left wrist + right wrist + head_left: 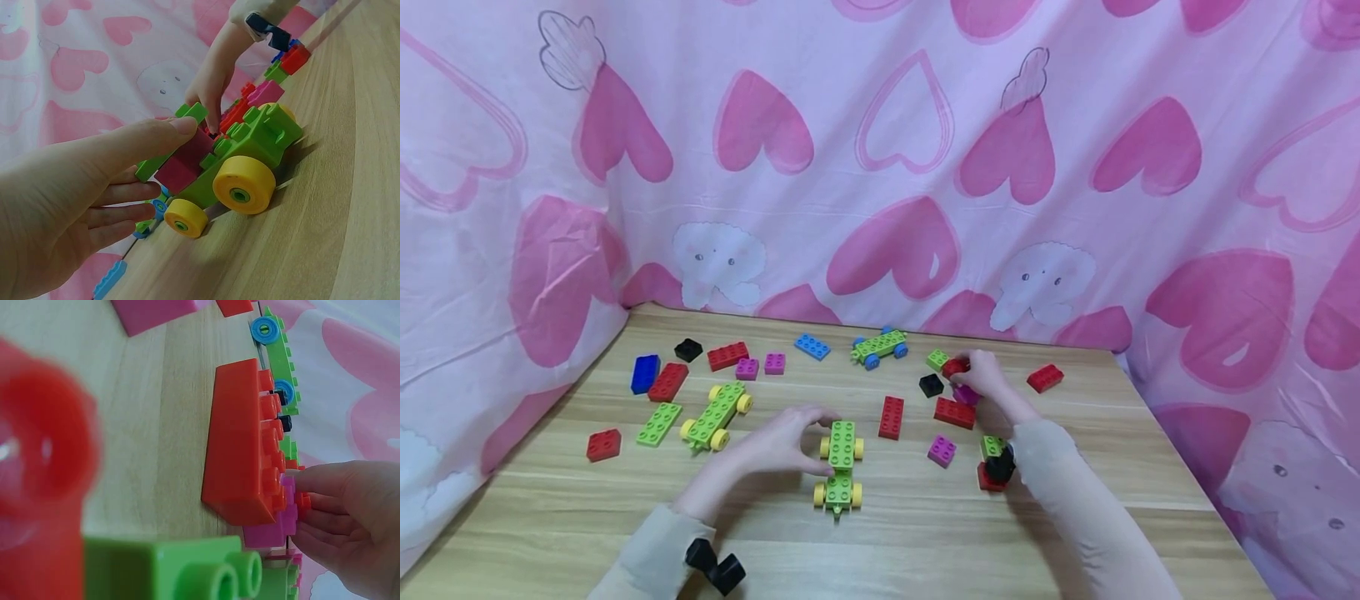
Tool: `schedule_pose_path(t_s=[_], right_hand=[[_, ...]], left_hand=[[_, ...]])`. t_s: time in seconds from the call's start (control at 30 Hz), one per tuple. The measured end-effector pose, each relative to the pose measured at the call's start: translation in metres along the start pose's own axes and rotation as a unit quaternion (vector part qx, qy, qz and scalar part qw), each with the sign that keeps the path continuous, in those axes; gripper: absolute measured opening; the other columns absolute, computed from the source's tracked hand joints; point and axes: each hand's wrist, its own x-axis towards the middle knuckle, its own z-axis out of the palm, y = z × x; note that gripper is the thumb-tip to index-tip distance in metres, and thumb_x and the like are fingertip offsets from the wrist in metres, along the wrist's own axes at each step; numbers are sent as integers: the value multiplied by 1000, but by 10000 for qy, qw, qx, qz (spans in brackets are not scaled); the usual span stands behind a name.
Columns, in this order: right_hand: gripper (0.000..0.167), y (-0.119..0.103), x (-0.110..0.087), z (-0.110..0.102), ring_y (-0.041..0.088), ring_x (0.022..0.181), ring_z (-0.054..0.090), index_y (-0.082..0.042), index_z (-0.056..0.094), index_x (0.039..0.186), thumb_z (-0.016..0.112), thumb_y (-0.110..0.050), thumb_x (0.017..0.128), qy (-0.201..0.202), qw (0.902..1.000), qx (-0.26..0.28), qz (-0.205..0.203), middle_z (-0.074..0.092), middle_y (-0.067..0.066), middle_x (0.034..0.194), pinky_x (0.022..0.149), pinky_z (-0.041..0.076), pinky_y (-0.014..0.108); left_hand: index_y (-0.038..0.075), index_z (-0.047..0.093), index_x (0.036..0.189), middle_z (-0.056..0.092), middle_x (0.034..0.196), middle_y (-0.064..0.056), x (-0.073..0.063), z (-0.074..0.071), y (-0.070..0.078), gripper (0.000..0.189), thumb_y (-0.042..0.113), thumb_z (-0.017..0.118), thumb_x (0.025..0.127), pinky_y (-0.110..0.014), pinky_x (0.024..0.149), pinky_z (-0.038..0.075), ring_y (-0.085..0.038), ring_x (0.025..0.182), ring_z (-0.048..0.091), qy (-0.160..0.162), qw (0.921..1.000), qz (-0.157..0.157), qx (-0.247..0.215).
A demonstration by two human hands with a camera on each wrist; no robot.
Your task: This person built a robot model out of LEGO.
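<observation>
My left hand (778, 440) holds a lime-green toy car (839, 493) with yellow wheels, near the front middle of the table. In the left wrist view its thumb lies on a long green brick (156, 165), stacked on a magenta brick (187, 164) on the car; the other fingers sit behind. Farther off, my right hand (988, 379) pinches a small red brick (953, 367), partly hidden by the fingers. Close beneath that hand are a magenta brick (965, 396) and a longer red brick (955, 412).
A black brick (931, 384) and a green brick (937, 359) lie left of my right hand. Below that forearm stand green and red bricks (992, 447). Another yellow-wheeled car (717, 417) and several bricks lie at left; a blue-wheeled car (880, 346) is at the back by the curtain.
</observation>
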Motion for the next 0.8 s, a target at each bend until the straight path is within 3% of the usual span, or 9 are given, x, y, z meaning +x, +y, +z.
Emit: schedule_pose_path(t_s=[0.33,0.57,0.8], right_hand=[[40,-6,-6,-6,27,90,61,3,63,123,69,-10,86,264,9996,122,-42,68,22,110,82,56,42],[44,-29,-17,-11,34,101,64,3,63,126,70,-13,86,542,9978,295,-226,68,23,114,90,54,48],[40,-55,-31,-6,35,107,66,0,65,122,73,-12,85,753,9933,697,-527,69,20,116,93,53,47]], left_hand=[[2,54,134,63,126,-11,-1,-2,2,79,39,85,71,-52,104,45,-29,120,57,22,10000,25,-6],[1,54,134,64,125,-11,-1,-2,2,79,40,84,72,-52,104,45,-29,119,58,9,10000,27,-16],[2,55,134,64,124,-10,0,-2,1,78,43,83,73,-52,103,46,-28,118,59,10,10000,-8,53]])
